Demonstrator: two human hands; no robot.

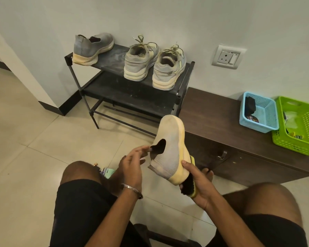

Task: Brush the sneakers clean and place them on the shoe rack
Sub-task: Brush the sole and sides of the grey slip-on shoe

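Observation:
I hold a grey knit slip-on sneaker with a yellowed sole in front of my knees, toe pointing up and away. My left hand pinches the edge of its dark opening. My right hand grips a yellow-green brush with black bristles, pressed against the sole at the heel, thumb on the shoe's side. The matching grey sneaker stands on the left of the black shoe rack's top shelf. A laced grey pair stands on its right side.
A low dark-brown cabinet stands right of the rack, carrying a blue basket and a green basket. A wall socket is above it. The rack's dusty lower shelf holds nothing. Small items lie on the floor tiles by my left knee.

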